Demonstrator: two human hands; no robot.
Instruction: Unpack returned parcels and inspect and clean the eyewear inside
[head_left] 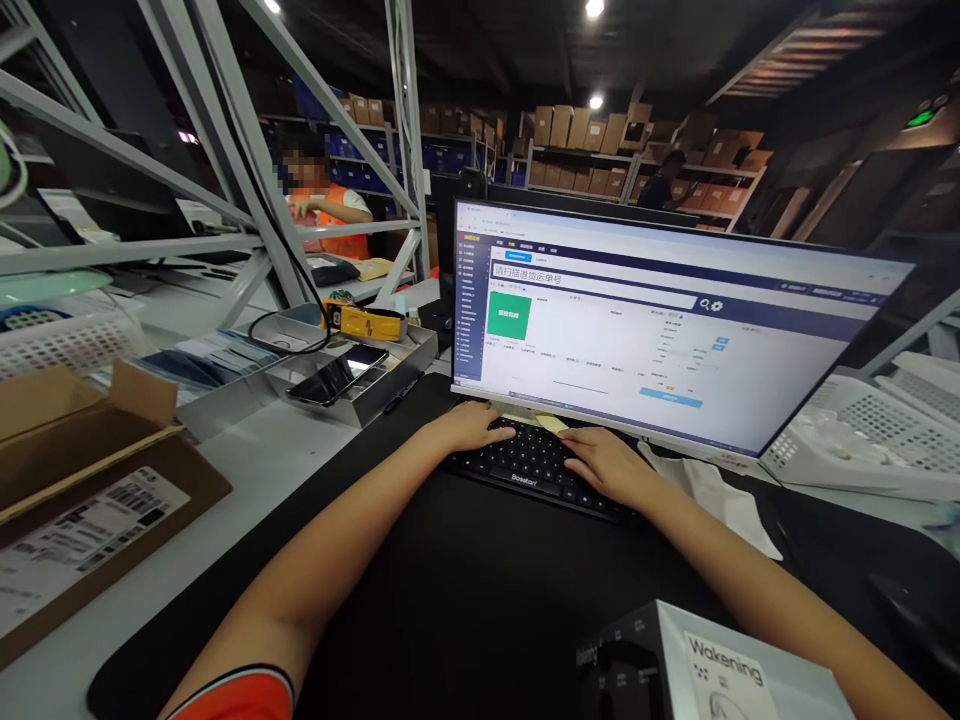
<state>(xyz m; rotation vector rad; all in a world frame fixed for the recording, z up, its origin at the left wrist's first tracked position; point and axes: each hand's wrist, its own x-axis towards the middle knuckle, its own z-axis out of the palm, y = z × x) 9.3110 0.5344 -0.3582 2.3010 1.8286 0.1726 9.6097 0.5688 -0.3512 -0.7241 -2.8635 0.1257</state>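
Note:
Both hands rest at a black keyboard point(525, 462) in front of a lit monitor point(592, 345). My left hand point(472, 428) lies over the keyboard's left end, its fingers stretched out and partly turned from view. Over the right part of the keys is my right hand point(606, 463), with fingers extended and apart. Neither hand holds anything I can see. A yellowish strip point(551, 423) shows at the keyboard's back edge, near the right fingertips. Below my right forearm stands a grey and black box point(739, 665) marked "Wakening".
An opened cardboard box point(172, 490) with a label sits at the left. Behind it are a metal tray point(390, 385), a phone point(337, 375) and a yellow item point(364, 321). White baskets point(862, 430) stand right. A person in an orange vest point(337, 222) works beyond the metal frame.

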